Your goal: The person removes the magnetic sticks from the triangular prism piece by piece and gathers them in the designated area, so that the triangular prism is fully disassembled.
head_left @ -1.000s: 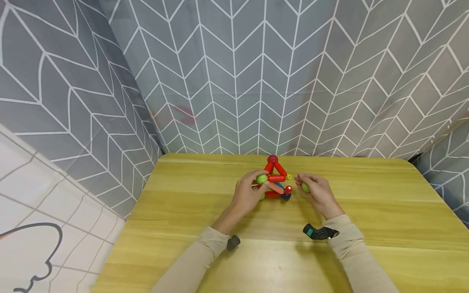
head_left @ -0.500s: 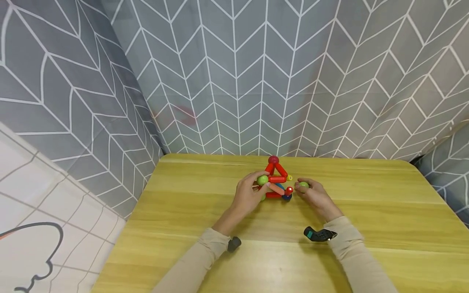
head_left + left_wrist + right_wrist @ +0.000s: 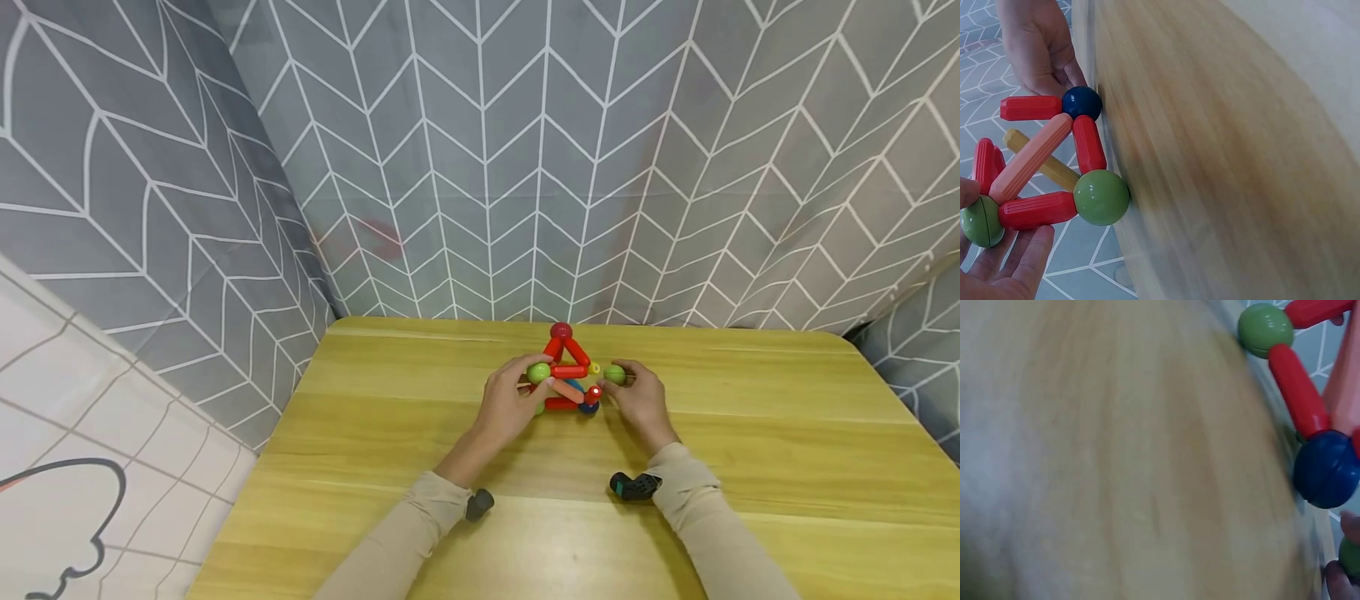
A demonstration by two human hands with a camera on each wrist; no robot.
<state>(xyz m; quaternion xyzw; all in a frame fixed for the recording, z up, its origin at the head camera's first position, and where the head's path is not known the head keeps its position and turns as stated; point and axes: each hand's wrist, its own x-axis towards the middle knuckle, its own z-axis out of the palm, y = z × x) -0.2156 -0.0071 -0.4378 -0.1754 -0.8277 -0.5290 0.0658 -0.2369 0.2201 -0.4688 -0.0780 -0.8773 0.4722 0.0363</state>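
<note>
Though apart, both hands (image 3: 504,400) (image 3: 642,400) half-curled, each around a green ball (image 3: 538,372) (image 3: 614,374).

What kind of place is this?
Probably an indoor play or work corner, maybe curtained off: there's a wood-grain tabletop, a grey chevron-patterned curtain behind it, and a colourful ball-and-rod building toy on top.
</note>
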